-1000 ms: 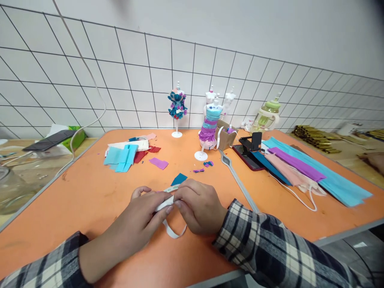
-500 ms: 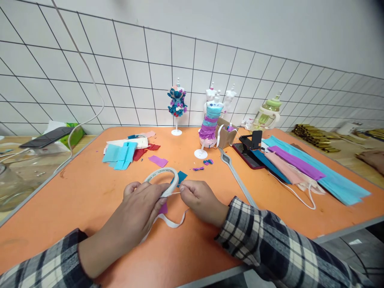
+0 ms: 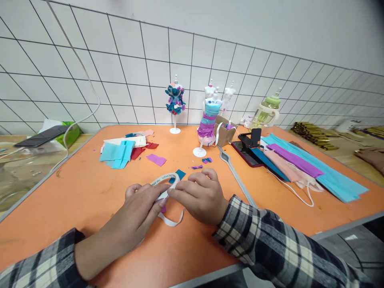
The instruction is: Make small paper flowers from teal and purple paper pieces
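Observation:
My left hand (image 3: 145, 208) is closed around a roll of white tape (image 3: 174, 181) with printing on its inner core, held above the orange table. The curled fingers of my right hand (image 3: 201, 196) press at the near right edge of the roll; its thumb is mostly hidden. A loose white strip (image 3: 174, 222) curls below the roll. Partly hidden behind the roll lies a dark teal piece (image 3: 180, 174), and a bit of purple shows under my left thumb.
Beyond the hands stand a small dress form in blue and purple (image 3: 209, 124) and another with teal ruffles (image 3: 175, 100). Blue pieces (image 3: 121, 154) lie left; a grey zipper (image 3: 237, 176), a phone (image 3: 244, 154) and coloured sheets (image 3: 318, 172) lie right. A bottle (image 3: 267, 112) stands behind.
My right hand has moved from beside the roll, where it pinched a thin strand pulled from it, to the roll's edge. Its fingers have loosened from a fist. The view has shifted slightly.

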Motion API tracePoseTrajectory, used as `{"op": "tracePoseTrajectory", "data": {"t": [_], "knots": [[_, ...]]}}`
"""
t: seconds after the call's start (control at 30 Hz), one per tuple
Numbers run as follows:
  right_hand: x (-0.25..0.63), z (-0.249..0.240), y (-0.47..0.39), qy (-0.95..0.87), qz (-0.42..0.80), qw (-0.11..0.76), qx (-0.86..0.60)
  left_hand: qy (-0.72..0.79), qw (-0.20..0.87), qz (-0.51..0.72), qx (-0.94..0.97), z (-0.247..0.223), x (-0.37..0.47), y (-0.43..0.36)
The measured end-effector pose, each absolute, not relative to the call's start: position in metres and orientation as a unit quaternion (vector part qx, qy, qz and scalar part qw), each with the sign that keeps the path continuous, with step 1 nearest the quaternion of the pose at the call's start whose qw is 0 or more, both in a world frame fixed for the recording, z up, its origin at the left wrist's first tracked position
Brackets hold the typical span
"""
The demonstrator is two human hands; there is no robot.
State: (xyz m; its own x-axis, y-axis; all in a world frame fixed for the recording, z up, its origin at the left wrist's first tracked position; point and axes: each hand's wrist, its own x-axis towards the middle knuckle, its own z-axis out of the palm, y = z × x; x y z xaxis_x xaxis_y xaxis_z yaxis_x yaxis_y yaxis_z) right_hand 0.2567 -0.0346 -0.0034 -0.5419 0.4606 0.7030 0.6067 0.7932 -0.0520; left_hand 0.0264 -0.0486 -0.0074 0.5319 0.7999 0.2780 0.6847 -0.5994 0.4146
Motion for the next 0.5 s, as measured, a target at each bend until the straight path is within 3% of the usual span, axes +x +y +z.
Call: {"op": "tracePoseTrajectory", "data": {"t": [0.1, 0.27, 0.37, 0.5], "knots": [[0.258, 0.001, -0.038, -0.874, -0.115, 0.348, -0.318, 0.428, 0.087, 0.219, 0.872, -0.008, 0.025, -0.047], [0.251, -0.001, -0.042, -0.868, -0.137, 0.332, -0.343, 0.403, -0.071, 0.246, 0.878, -0.003, 0.023, -0.043], [0.247, -0.003, -0.038, -0.866, 0.008, 0.349, -0.358, 0.375, -0.133, 0.238, 0.886, 0.0, 0.02, -0.042], [0.249, 0.002, -0.03, -0.826, 0.302, 0.377, -0.289, 0.328, -0.104, 0.251, 0.905, 0.0, 0.017, -0.042]]}}
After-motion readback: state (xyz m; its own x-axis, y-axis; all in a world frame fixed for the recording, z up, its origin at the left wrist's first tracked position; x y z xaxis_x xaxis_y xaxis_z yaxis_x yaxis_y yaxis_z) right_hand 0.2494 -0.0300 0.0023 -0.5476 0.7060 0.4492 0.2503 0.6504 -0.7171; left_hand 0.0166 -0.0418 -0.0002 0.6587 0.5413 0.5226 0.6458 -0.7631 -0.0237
